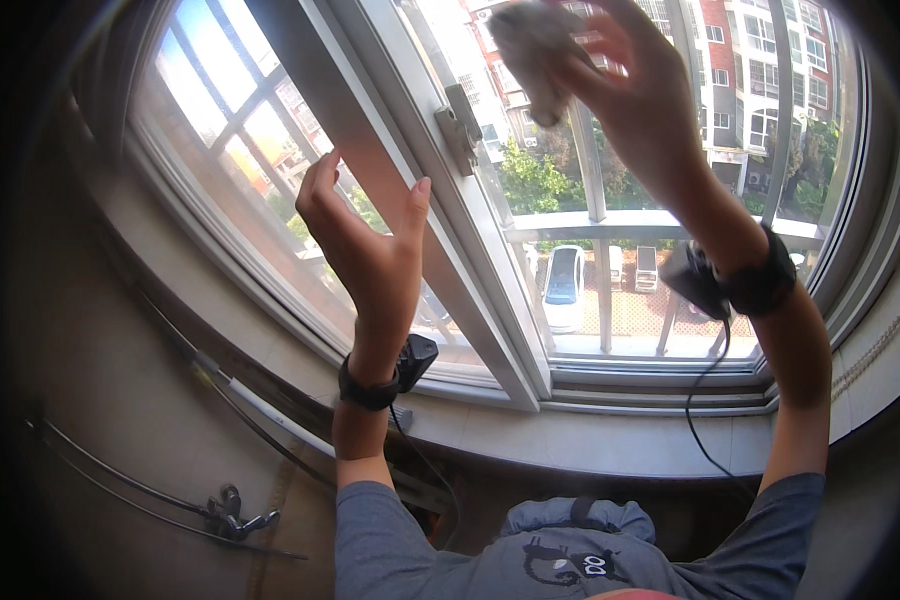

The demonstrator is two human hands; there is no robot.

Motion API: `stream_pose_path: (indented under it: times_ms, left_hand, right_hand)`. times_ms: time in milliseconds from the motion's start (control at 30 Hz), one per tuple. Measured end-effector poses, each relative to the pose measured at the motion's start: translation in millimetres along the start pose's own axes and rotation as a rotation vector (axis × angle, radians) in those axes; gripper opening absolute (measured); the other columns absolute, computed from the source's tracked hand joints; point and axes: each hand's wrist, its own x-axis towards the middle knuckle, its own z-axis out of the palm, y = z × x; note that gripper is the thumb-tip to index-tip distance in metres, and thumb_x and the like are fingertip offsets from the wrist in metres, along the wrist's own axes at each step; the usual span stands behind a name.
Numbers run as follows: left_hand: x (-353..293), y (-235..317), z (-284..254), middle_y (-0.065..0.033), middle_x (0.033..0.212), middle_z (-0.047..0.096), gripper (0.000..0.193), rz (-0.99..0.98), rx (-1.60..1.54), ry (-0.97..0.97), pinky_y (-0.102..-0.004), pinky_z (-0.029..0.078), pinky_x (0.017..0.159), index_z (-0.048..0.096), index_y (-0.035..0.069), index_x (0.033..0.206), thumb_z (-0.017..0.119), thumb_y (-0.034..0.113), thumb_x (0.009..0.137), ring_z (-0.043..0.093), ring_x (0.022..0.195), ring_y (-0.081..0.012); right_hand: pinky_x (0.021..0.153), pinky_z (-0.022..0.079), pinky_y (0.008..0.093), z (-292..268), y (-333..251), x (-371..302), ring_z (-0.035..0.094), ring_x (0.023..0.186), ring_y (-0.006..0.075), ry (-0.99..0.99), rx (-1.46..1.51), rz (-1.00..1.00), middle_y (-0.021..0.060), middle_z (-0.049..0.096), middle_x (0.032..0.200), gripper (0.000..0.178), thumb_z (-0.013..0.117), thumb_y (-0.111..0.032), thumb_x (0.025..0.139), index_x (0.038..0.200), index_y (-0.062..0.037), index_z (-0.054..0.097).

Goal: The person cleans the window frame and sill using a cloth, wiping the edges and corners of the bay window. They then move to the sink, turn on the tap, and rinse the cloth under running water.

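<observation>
A crumpled grey cloth [535, 60] is held in my right hand [642, 95], raised high in front of the right window pane. Both are smeared by motion, so whether the cloth touches the glass cannot be made out. My left hand [368, 235] is at the sliding window's metal frame [395, 185], its thumb stretched apart from the fingers and nothing in its grip. A grey window latch [458, 130] sits on the upright between the two hands.
Metal bars [592, 165] stand outside the glass, with buildings and parked cars beyond. Below the window runs a pale sill [570, 432]. A white pole [280, 412] and thin black rods with a clamp [232, 515] are at lower left. Cables hang from the black wrist devices [760, 272].
</observation>
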Motion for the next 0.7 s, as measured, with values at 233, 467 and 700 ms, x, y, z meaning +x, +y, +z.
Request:
stream_pose_path:
  times_ms: [233,467,700]
  left_hand:
    - [5.8,-7.2,11.1,-0.0159,0.118,0.048,0.069,-0.138,0.001,-0.092,-0.0396,0.042,0.087,0.041,0.000,0.128,0.075,0.030,0.076,0.049,0.106,-0.0262]
    - [-0.1,-8.9,23.5,-0.0176,0.110,0.049,0.071,-0.114,-0.050,0.007,-0.0408,0.044,0.083,0.040,-0.003,0.128,0.074,0.022,0.071,0.050,0.100,-0.0287]
    - [1.1,-5.0,26.3,-0.0161,0.107,0.048,0.073,-0.122,-0.063,0.017,-0.0406,0.043,0.080,0.039,-0.003,0.129,0.073,0.023,0.071,0.049,0.097,-0.0276]
  right_hand:
    - [0.065,0.056,0.0351,92.7,21.8,85.6,0.067,0.077,0.0270,-0.139,0.196,-0.283,0.0181,0.067,0.089,0.011,0.053,0.001,0.087,0.095,-0.0004,0.061]
    - [0.069,0.054,0.0337,79.5,42.6,22.8,0.068,0.079,0.0251,-0.260,0.067,-0.262,0.0100,0.070,0.083,0.021,0.061,-0.004,0.071,0.091,-0.0078,0.064]
    - [0.065,0.053,0.0338,71.1,45.5,19.8,0.066,0.070,0.0216,-0.374,-0.072,-0.616,0.0041,0.066,0.073,0.017,0.062,-0.002,0.070,0.084,-0.0112,0.064]
